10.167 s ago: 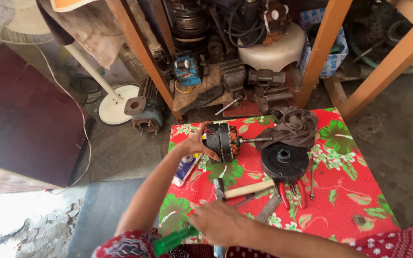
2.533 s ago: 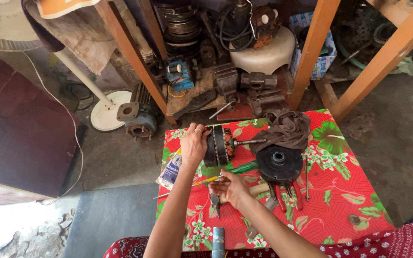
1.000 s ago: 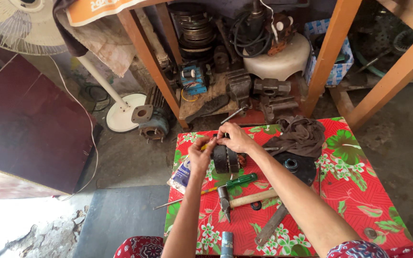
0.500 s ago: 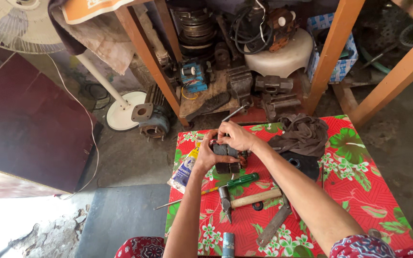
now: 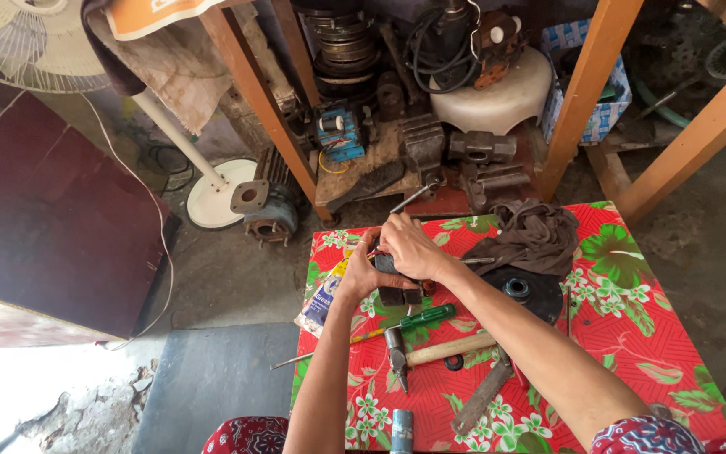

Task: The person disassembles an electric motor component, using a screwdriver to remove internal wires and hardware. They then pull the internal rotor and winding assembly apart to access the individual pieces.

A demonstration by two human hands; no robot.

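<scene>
A small dark electric motor (image 5: 400,291) rests on a low table with a red flowered cloth (image 5: 632,336). My left hand (image 5: 358,271) cups the motor's left side. My right hand (image 5: 412,246) lies over its top, fingers bent around it. Most of the motor is hidden under both hands. In front of it lie a green-handled screwdriver (image 5: 418,319), a hammer with a wooden handle (image 5: 443,350) and a flat metal bar (image 5: 482,397). A round black motor cover (image 5: 527,290) lies to the right, under my right forearm.
A brown rag (image 5: 535,235) lies at the table's far right. Behind the table stand orange wooden legs (image 5: 581,92), old motors, a vice (image 5: 481,160) and a white stool (image 5: 497,97). A standing fan (image 5: 35,50) and a dark red board (image 5: 52,227) are at the left.
My right hand left the screwdriver on the cloth and moved up onto the motor. Both hands have since closed in around the motor, pulling it slightly nearer.
</scene>
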